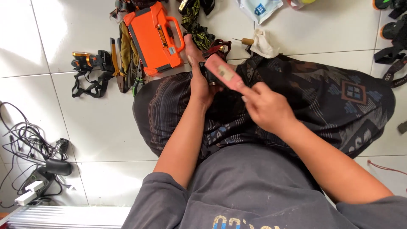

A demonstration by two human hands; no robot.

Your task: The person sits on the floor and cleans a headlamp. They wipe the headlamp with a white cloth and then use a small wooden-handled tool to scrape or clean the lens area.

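Two hands meet over the lap: the left hand (201, 80) grips a dark object (210, 78), perhaps a headlamp, while the right hand (265, 108) pinches a pink block (224, 73) against it. An orange case (153, 37) lies on the floor (63, 38).

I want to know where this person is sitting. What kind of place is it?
Probably a home floor used as a small repair spot. The person sits on white floor tiles, with an orange tool case, a headlamp and tangled cables spread around.
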